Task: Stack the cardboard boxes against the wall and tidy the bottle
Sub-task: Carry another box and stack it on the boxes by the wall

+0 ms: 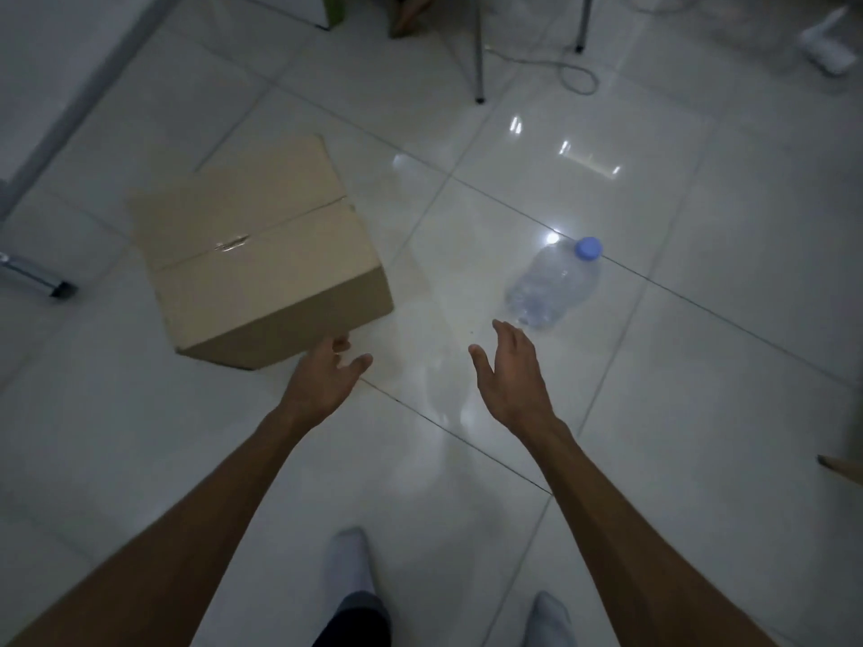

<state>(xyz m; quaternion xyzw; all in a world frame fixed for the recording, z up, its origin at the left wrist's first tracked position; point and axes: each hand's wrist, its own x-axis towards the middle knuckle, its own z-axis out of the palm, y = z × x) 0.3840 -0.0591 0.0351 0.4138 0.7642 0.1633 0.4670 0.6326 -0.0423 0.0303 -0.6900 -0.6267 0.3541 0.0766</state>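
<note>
Box (261, 254) sits on the floor (700, 413) at my left: plain brown cardboard, squarish, its top flaps closed along a centre seam with a shiny scrap of clear tape at the middle. It looks tilted, the near bottom corner toward me, though motion blur softens its far edges. Further left I see a chrome leg (35, 275) with a dark foot, and a white wall or panel behind it.

My left hand (327, 375) reaches low to the box's near corner, fingers loosely spread and thumb out; the fingertips (341, 343) meet the cardboard's lower edge, but I cannot tell whether they truly touch. Nothing is in that grip. The floor is glossy white tile with thin dark grout lines, throwing back bright spots of light.

My right hand (509, 366) hangs between box and bottle, palm turned inward, fingers straight and relaxed, grip released and holding nothing. Just beyond its fingertips lies the bottle (553, 284), on its side on the tile: clear, ribbed plastic, wide-bodied, with a pale blue cap (588, 248) pointing away from me. It is well apart from the box.

Two thin metal legs (478, 49) and a looped grey cable (576, 79) stand farther back. White socks (348, 562) show at the bottom.
</note>
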